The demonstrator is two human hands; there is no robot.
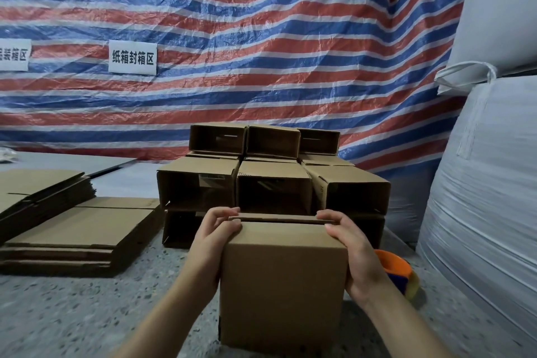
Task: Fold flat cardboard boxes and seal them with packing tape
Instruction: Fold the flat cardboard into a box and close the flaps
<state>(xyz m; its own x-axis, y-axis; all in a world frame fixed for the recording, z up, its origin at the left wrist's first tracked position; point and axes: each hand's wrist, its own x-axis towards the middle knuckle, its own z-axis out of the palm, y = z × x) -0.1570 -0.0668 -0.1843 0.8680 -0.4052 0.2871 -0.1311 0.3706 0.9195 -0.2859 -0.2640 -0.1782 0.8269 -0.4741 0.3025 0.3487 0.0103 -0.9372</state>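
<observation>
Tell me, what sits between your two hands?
In the head view, a folded cardboard box stands on the floor between the left hand and the right hand; both grip it.

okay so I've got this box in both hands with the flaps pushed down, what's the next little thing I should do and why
Probably keep the left hand pressing the flaps of the box and free the right hand to take the tape dispenser just beside it: the top seam appears closed but shows no tape yet.

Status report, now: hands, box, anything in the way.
Left hand and right hand grip the upright box, top flaps folded. Tape dispenser beside right hand. Nothing blocking.
</observation>
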